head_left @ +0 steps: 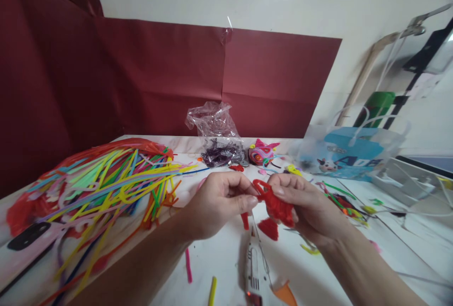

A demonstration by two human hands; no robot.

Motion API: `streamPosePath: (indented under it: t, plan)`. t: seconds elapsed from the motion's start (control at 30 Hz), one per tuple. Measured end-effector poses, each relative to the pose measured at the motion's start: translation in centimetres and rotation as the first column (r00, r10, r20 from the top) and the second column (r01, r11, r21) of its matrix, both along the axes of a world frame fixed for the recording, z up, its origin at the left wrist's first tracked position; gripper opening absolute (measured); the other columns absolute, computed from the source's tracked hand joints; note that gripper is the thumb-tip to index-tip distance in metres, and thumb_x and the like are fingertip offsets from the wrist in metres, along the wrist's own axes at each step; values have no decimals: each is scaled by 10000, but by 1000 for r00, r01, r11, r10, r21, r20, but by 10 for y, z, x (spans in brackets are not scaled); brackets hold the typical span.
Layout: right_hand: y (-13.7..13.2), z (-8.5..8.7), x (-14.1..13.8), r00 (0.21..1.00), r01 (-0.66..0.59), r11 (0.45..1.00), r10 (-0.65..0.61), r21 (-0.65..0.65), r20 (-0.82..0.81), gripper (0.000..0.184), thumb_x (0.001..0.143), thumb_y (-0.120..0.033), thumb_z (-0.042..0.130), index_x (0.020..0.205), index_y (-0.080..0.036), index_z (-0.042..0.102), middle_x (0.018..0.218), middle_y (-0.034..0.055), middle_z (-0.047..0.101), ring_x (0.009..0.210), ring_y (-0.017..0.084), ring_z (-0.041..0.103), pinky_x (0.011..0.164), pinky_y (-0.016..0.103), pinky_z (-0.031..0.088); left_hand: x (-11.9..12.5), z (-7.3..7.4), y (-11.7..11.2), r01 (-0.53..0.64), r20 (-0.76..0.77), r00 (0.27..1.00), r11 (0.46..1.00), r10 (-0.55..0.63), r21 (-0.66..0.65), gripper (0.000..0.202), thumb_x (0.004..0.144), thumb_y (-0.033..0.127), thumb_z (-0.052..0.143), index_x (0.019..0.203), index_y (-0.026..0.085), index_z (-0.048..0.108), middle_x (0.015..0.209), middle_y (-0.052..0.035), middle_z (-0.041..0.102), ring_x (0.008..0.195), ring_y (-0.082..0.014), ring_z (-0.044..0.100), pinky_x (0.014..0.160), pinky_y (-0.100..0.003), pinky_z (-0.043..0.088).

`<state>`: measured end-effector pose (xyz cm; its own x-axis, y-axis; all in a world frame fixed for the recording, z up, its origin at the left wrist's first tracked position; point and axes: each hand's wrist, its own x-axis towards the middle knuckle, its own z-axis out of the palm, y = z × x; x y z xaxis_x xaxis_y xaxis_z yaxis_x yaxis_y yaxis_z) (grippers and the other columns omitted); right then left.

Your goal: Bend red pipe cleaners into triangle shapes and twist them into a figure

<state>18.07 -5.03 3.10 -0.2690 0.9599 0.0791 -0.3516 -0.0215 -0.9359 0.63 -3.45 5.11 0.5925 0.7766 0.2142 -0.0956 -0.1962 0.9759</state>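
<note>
Both hands meet over the middle of the table, holding a shaped piece of red pipe cleaner (279, 208) with a small loop at its top. My left hand (221, 204) pinches the left end between thumb and forefinger. Around the wider, folded part, my right hand (306, 202) is closed, thumb on top. Below them lies a white glue gun (255, 268), nozzle pointing away from me, a small red light showing near its rear. Close to its tip are a red fuzzy triangle (269, 228) and a short red strip (245, 220).
Many coloured pipe cleaners (120, 178) spill from a red bag at left, beside a pink phone (33, 249). Behind stand a clear plastic bag (215, 126) and a pink fuzzy figure (262, 152). A blue-white carrier bag (354, 152) is at right, near scattered scraps.
</note>
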Motion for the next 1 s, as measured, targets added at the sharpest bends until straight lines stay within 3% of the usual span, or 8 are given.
streamPosePath:
  t: [0.2,0.37,0.47,0.57,0.63,0.7,0.8,1.0]
  plan:
    - [-4,-2,-4,995,-104,993,105,-55,5,233,538,-334,730,521,-144,596,332,-30,502,262,46,321,351,204,312,3,-5,-3,119,102,988,993,-119,4,58,665,153,623,641,133,575,597,20,532,543,-79,490,527,-215,403]
    - [-2,-5,-4,982,-188,978,184,-87,-53,205,542,-295,721,527,-132,597,358,-8,548,255,71,421,335,196,346,1,-6,-7,28,73,997,997,-34,71,231,649,99,635,860,184,598,655,32,574,591,-77,518,583,-211,426]
    - [-3,-5,-6,971,-232,968,224,-97,-89,213,551,-292,727,536,-128,592,377,-2,554,283,89,465,316,188,365,0,-5,-9,-1,31,1000,991,-3,136,111,669,127,624,775,157,639,677,1,596,612,-83,520,578,-207,420]
    - [-3,-3,-8,969,-244,967,239,-74,-64,252,647,-346,688,555,-134,587,363,-29,508,285,66,423,359,203,409,2,-1,-11,-52,63,997,997,48,64,32,669,134,607,700,137,616,604,4,576,546,-80,501,503,-199,394]
    - [-2,0,-7,988,-150,989,150,-6,36,280,734,-397,618,630,-137,618,454,-1,569,357,83,491,422,220,438,3,2,-10,-98,83,992,995,97,14,16,662,137,599,673,133,588,568,9,564,517,-79,496,475,-198,380]
    - [-2,3,-4,988,44,993,-60,112,143,305,775,-439,568,763,-146,655,632,46,640,534,130,589,512,244,469,3,3,-8,-154,67,986,988,154,-6,34,652,144,601,658,133,569,544,15,555,491,-75,485,458,-197,366]
    - [-3,7,1,904,256,911,-344,323,254,334,766,-474,565,889,-178,660,816,66,657,754,182,605,659,290,478,5,3,-5,-214,11,977,977,214,-19,44,642,149,600,649,132,561,524,22,541,462,-68,463,438,-196,344]
    - [-14,13,-8,731,119,867,-406,483,549,178,727,-348,643,686,-177,676,698,33,665,675,167,591,636,267,451,9,-1,-4,-202,-3,979,979,202,-24,45,659,153,578,677,125,548,544,30,521,502,-70,479,494,-201,386]
